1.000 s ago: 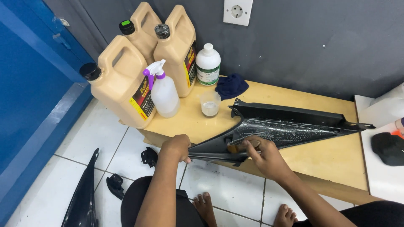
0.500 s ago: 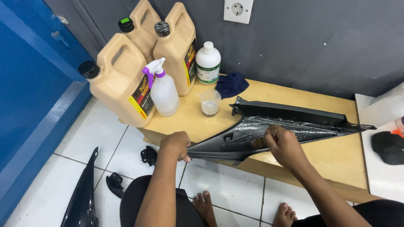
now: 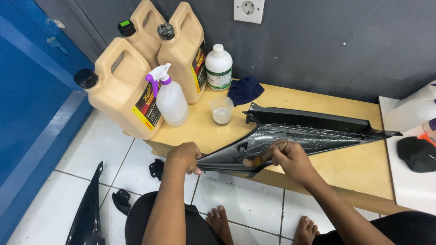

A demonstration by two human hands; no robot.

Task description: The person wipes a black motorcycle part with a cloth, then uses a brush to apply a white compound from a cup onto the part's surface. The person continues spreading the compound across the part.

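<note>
Long glossy black pointed plastic fairing panel (image 3: pixel 313 131), lying along the pale wooden desk's (image 3: pixel 363 163) front edge: left hand (image 3: pixel 184 157) fingers clenching its tip, right hand (image 3: pixel 290 159) fingers gripping a small brush (image 3: pixel 255 161), best scrubbing with short, steady strokes.

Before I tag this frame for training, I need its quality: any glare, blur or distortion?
Head view: sharp throughout, evenly lit with soft shadows; wet glare speckles the black panel near the right hand; left hand crisp; mild wide-angle bowing at the edges; white surface at right looks nearly overexposed.
</note>
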